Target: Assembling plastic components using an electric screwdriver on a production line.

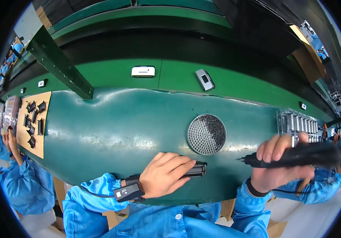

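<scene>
While the left grip is clamped on a black part on the near side of the bench, the right grip encloses a black screwdriver; the wrist module's pale markings are illegibly small.

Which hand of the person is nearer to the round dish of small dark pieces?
Left. The left hand, holding a black part, is just on the near side of the dish, to its left; the right hand, gripping a black tool, is farther off, to the dish's right.
</scene>
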Motion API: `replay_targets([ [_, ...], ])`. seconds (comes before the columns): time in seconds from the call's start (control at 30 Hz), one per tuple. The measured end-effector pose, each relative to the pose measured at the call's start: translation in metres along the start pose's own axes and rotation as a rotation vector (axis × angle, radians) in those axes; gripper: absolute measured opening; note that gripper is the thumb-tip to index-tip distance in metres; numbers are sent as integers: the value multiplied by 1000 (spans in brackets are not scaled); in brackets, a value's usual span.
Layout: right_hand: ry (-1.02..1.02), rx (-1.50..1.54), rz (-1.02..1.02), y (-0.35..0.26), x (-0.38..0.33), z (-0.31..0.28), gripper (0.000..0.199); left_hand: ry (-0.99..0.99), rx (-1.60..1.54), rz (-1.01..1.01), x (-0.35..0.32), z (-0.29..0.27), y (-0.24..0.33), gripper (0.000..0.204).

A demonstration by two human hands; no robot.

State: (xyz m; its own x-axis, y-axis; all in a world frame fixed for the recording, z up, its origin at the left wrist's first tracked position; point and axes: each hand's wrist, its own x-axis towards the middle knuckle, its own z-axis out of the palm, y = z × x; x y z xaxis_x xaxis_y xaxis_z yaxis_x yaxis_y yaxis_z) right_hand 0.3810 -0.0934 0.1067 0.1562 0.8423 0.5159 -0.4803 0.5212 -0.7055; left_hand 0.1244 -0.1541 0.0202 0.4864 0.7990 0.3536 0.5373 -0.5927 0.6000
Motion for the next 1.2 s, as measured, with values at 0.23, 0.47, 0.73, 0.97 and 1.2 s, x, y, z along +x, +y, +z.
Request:
replay_targets([
  [0.23,135,227,126,31,13,-47,65,-79,-3,-8,21,-2,-23,51],
  [0.47,224,-70,-4,77,10,-31,64,-50,7,-14,36,18,-50,53],
  [0.73,-66,-74,-24,120,-2,-50,61,-4,-42,-23,45,49,-93,47],
  [0.97,-89,-195,-263,173,-17,-49,46,56,9,-39,40,72,-117,46],
  [1.2,-91,-226,-193,190,-25,-53,45,59,19,-56,34,74,-125,49],
])
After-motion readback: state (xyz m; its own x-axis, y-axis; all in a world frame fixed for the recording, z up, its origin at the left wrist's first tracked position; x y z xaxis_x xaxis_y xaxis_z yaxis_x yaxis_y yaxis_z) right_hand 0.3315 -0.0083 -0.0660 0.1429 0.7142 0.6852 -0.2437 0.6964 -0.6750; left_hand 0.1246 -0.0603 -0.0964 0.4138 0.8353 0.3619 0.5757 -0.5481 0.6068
